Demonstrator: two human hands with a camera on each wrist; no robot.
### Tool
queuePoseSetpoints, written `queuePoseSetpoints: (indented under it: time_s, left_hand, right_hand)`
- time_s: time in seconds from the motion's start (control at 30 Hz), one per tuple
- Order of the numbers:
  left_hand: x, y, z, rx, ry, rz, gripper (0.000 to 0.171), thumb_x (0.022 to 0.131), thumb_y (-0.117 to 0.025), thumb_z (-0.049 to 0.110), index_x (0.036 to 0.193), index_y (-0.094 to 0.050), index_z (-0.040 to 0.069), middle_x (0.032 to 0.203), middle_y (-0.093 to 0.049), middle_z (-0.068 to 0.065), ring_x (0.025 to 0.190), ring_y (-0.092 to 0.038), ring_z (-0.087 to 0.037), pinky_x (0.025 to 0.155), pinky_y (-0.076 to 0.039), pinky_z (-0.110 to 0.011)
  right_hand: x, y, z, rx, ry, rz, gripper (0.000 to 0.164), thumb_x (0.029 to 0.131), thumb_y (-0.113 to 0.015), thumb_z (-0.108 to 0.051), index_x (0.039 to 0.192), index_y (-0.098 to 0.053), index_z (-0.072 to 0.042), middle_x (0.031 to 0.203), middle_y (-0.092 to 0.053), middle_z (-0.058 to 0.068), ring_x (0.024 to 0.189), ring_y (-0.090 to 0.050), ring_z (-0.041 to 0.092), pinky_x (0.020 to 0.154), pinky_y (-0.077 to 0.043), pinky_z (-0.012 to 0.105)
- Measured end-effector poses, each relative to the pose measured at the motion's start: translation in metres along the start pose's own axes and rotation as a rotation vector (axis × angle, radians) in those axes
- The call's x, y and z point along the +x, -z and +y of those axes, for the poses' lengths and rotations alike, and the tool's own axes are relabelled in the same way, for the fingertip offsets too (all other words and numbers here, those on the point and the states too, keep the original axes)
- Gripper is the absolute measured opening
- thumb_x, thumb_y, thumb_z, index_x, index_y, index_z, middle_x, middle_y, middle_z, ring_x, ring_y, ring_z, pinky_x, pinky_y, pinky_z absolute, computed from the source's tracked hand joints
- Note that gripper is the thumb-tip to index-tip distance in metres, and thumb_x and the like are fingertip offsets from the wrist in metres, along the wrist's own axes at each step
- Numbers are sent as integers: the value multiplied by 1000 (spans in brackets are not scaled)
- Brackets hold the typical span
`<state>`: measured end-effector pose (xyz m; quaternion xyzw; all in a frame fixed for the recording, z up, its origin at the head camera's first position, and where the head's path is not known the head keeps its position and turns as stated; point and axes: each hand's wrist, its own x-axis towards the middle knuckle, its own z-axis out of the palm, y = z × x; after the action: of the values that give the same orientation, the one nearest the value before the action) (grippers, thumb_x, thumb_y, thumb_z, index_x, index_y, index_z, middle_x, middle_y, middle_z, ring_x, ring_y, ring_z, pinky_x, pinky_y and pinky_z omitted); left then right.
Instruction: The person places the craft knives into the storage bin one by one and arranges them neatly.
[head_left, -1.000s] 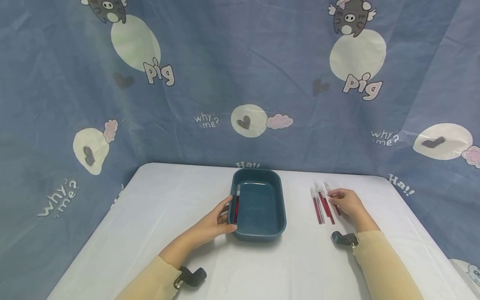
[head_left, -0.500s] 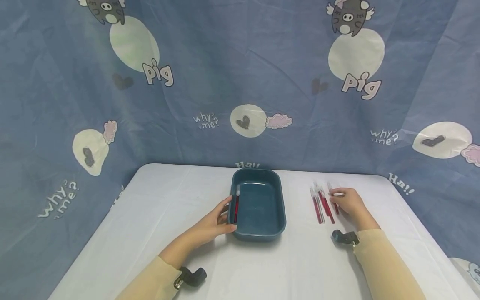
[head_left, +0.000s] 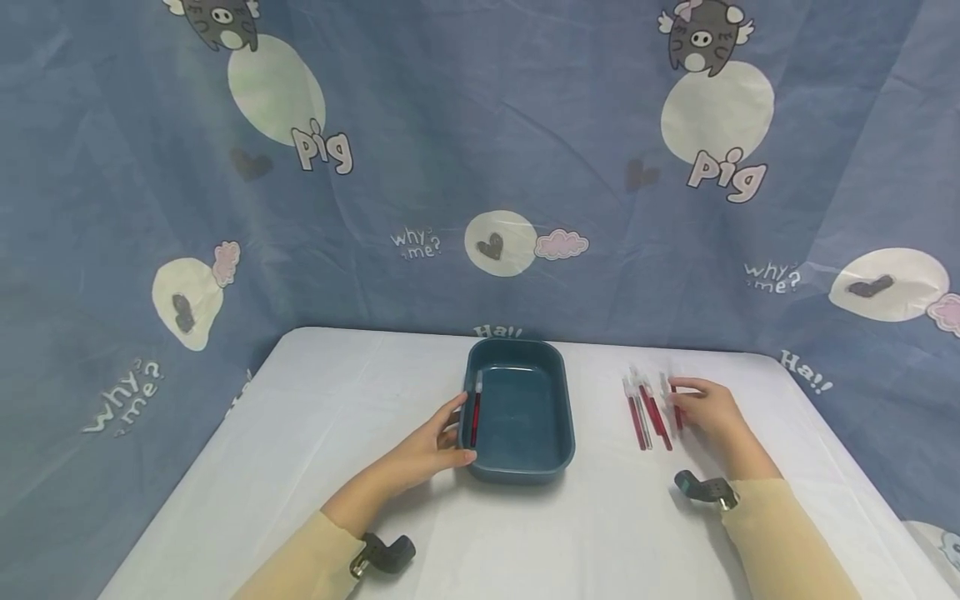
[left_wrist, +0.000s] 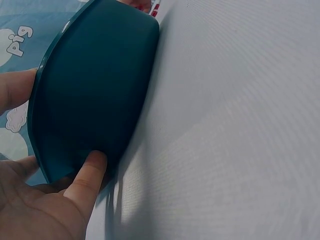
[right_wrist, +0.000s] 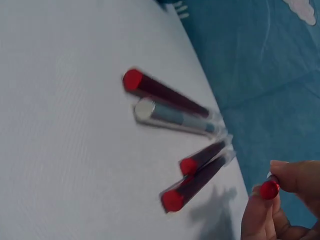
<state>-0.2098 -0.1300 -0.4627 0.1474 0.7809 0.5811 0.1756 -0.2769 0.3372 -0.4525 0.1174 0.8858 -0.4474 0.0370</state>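
Observation:
A teal plastic box (head_left: 558, 450) stands at mid-table. My left hand (head_left: 420, 454) holds it by its left side, thumb at the near corner and fingers further along the wall. Inside, against the left wall, lies a red pen (head_left: 475, 417) with a clear cap. To the right of the box, my right hand (head_left: 716, 412) pinches another red pen (right_wrist: 270, 189) between thumb and fingers, its red end toward the wrist camera. Left of that hand several pens lie side by side: red pens (right_wrist: 172, 97) and a silver-grey pen (right_wrist: 177, 116), all with clear tips.
A white cloth (head_left: 600, 533) covers the table. Behind it hangs a blue printed curtain (head_left: 585, 150), close to the far table edge. A dark wrist camera (head_left: 701, 486) sits by the right sleeve, and another dark camera (head_left: 390, 554) by the left sleeve.
My right hand has shifted a little to the right with its pen, drawing it apart from the other pens, and the pen has swung straighter. The left hand and box stay put.

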Motion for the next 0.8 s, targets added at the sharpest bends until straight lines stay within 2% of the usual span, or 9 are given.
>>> queuePoseSetpoints:
  time_s: [0.1, 0.27, 0.37, 0.43, 0.63, 0.8]
  left_hand:
    - [0, 0, 0, -2, 2, -2, 94, 91, -75, 21, 162, -14, 24, 163, -20, -20, 146, -31, -40, 117, -28, -53]
    - [0, 0, 0, -1, 1, -5, 94, 91, -75, 22, 162, -14, 25, 163, -20, -20, 146, -30, -41, 117, -28, -54]
    - [0, 0, -1, -1, 0, -5, 94, 91, -75, 22, 162, -14, 25, 163, -19, -20, 146, -29, -41, 117, -28, -53]
    - [0, 1, -1, -2, -2, -4, 94, 91, -75, 21, 162, -14, 25, 163, -19, -20, 146, -29, -41, 117, -28, -53]
    - [0, 0, -1, -13, -8, -5, 94, 91, -75, 20, 162, -14, 24, 163, -19, -21, 146, -29, -42, 117, -28, -54]
    - [-1, 0, -2, -24, -3, 1, 94, 91, -75, 19, 162, -14, 23, 163, -19, -22, 146, -29, -42, 117, -28, -54]
  right_hand:
    - [-7, 1, -5, 67, 9, 4, 51, 98, -64, -21, 143, -51, -1, 135, -56, 29, 91, -61, 15, 70, -52, 24]
    - [-15, 2, -14, 128, 21, -14, 52, 99, -62, -21, 146, -49, -3, 139, -52, 27, 97, -58, 8, 73, -52, 18]
    - [-20, 2, -19, 166, 21, -18, 54, 99, -63, -23, 147, -48, -3, 138, -53, 26, 95, -59, 5, 75, -54, 17]
    - [-24, 2, -23, 202, 21, -15, 54, 99, -65, -23, 146, -48, -3, 134, -55, 22, 92, -60, 2, 76, -55, 17]
    - [-35, 2, -36, 342, 26, -27, 52, 98, -67, -18, 144, -50, -2, 112, -61, 1, 89, -62, 0, 81, -56, 17]
    - [-48, 0, -45, 419, 60, -47, 41, 98, -67, -15, 136, -58, -7, 106, -60, -3, 92, -63, 3, 82, -56, 17]
